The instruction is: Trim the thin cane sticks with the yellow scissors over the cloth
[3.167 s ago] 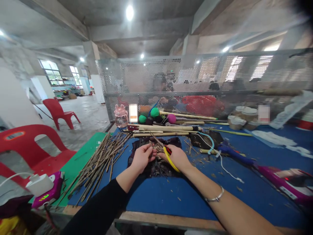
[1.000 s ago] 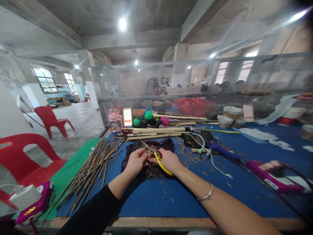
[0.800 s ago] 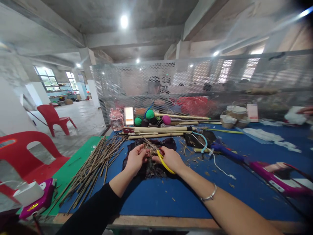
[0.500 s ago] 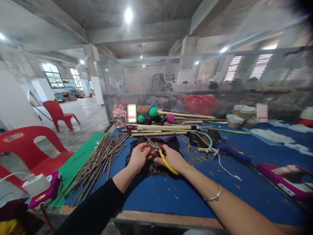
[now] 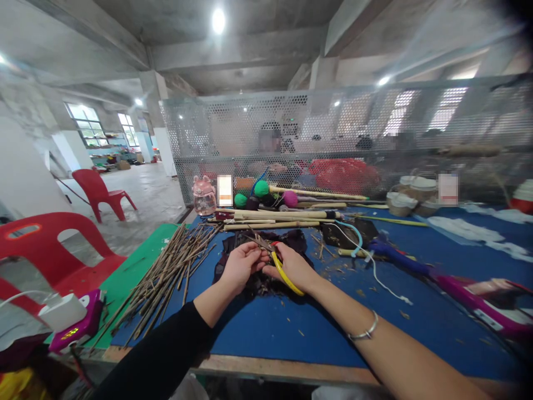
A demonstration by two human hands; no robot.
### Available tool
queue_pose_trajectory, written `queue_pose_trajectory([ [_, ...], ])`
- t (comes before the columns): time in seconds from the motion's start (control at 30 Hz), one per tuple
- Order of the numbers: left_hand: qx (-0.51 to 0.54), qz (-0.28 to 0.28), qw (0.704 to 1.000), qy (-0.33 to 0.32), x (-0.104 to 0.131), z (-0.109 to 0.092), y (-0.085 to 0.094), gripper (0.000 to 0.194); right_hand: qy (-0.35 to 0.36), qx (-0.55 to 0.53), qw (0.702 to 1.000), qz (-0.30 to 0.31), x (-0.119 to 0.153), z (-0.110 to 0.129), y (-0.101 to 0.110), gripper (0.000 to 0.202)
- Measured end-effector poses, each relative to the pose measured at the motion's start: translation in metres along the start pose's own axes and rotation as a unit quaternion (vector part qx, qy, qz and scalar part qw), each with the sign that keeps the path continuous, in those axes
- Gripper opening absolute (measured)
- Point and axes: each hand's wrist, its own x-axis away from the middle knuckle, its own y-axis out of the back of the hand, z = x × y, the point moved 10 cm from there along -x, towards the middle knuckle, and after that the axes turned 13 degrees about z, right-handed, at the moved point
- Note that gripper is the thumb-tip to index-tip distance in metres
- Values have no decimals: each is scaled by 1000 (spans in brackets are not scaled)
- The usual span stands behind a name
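My right hand (image 5: 293, 269) is wrapped round yellow-handled scissors (image 5: 287, 276), whose blades point up and left over a crumpled black cloth (image 5: 295, 240). My left hand (image 5: 241, 266) is closed, thumb against fingers, close to the blades; what it pinches is too small to make out. Small brown scraps lie on the cloth between my hands. Left of the cloth, a loose heap of thin brown sticks (image 5: 166, 272) spreads over the blue table (image 5: 266, 333) and a green part.
Behind the cloth lie pale rods (image 5: 275, 225), green yarn balls (image 5: 261, 189) and a pink bottle (image 5: 204, 197). A glue gun (image 5: 400, 260) and a purple power strip (image 5: 478, 305) are on the right. A perforated metal screen (image 5: 233, 128) stands behind; a red chair (image 5: 66, 253) is at left.
My left hand has shifted slightly right, nearer the scissors. My right hand keeps hold of them, almost in the same place.
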Motion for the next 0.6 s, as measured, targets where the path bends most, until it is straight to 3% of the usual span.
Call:
queue_pose_trajectory([
  [0.13,-27,-5,1000,-1,1,-1,0,13,-6,39,999,-25,2,3,5,58],
  [0.43,-46,-29,998,-17,3,-6,4,17,-81,124,989,-11,2,-8,3,46],
  [0.6,-72,-23,997,1,3,-4,2,16,-70,129,989,-36,4,-5,6,54],
])
